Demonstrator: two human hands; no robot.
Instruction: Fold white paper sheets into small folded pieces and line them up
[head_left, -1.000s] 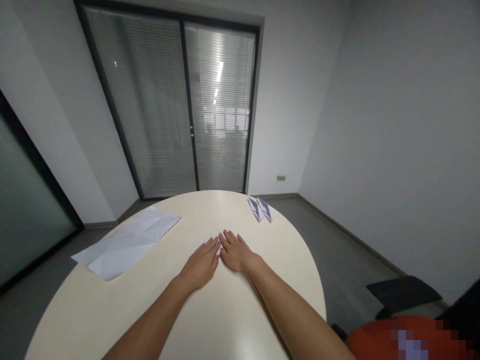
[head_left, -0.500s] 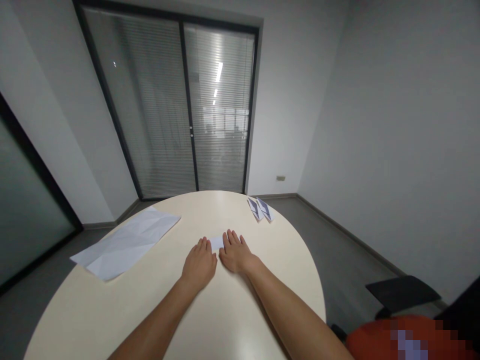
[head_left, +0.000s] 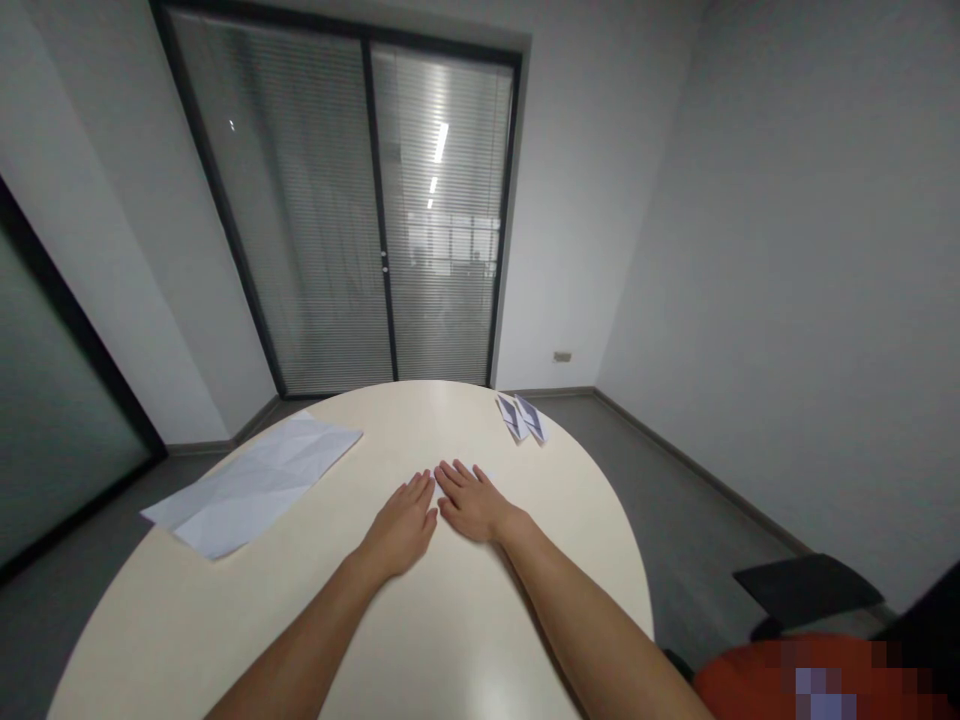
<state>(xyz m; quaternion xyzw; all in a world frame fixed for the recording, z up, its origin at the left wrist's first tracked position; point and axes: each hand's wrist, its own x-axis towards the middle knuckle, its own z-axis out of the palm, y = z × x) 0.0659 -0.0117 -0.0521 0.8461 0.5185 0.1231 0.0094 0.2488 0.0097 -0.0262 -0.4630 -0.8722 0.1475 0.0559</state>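
Observation:
My left hand (head_left: 402,522) lies palm down near the middle of the round table, fingers stretched out. Beside it, with fingertips almost meeting the left ones, my right hand (head_left: 471,503) is spread flat too. Both press on a small white piece of folded paper (head_left: 438,489). Only a sliver of that paper shows between the hands, so its shape is hidden.
A large creased white sheet (head_left: 259,482) lies at the left of the cream table (head_left: 420,630), reaching its edge. Two folded paper pieces (head_left: 513,419) sit at the far right edge. An orange chair seat (head_left: 739,680) with a black armrest (head_left: 808,588) stands at lower right.
The gap between my hands has narrowed. My left hand has slid slightly right and the right fingers slightly left, so they cover more of the small paper.

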